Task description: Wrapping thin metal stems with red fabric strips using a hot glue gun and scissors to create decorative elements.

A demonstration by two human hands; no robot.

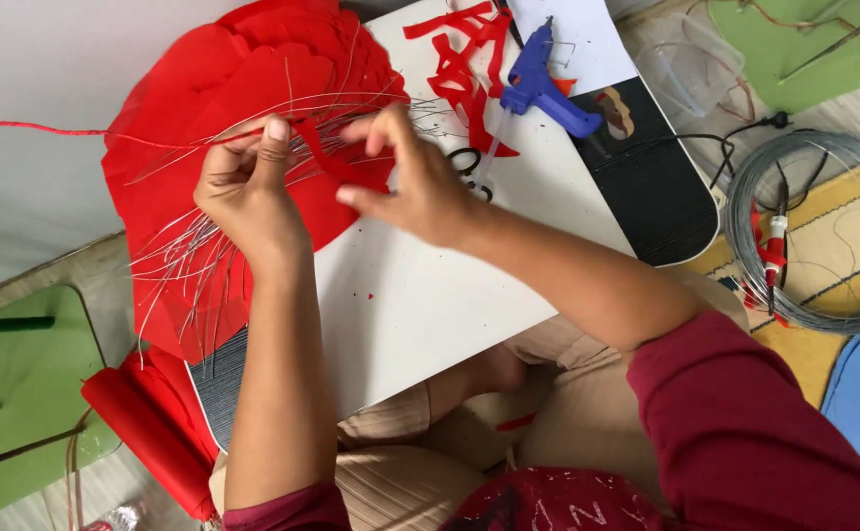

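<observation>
Maroon sleeves at bottom edge, beige trousers beneath, knees folded under a white board (420, 305) laid across the lap.

Left hand (248, 187): forearm rising straight up from lower frame, wrist bent slightly, thumb upright with nail showing, fingers curled inward; grip pinched shut on a narrow red paper strip (337, 165) and thin wires.

Right hand (412, 182): forearm entering from lower right on a diagonal, wrist cocked toward the left hand, fingers spread and bent; fingertips closed on the same red paper strip, opposite end. Hands close together, nearly touching, above upper left part of the board.

Large red paper flower (224, 88): layered petals, lying under and behind both hands, overlapping the board's left edge. Silver wire strands (189, 265) fanning out across it, down and leftward.

Blue glue gun (540, 84): on the board's far end, beside red paper scraps (459, 59). Black scissors (469, 167): just right of the right hand, partly hidden.

Red paper roll (145, 438): lower left, beside the left elbow. Green paper sheet (17, 393): far left, on the floor. Coil of grey wire (813, 231): right, well apart from the hands, red-handled tool (772, 246) lying across it.
</observation>
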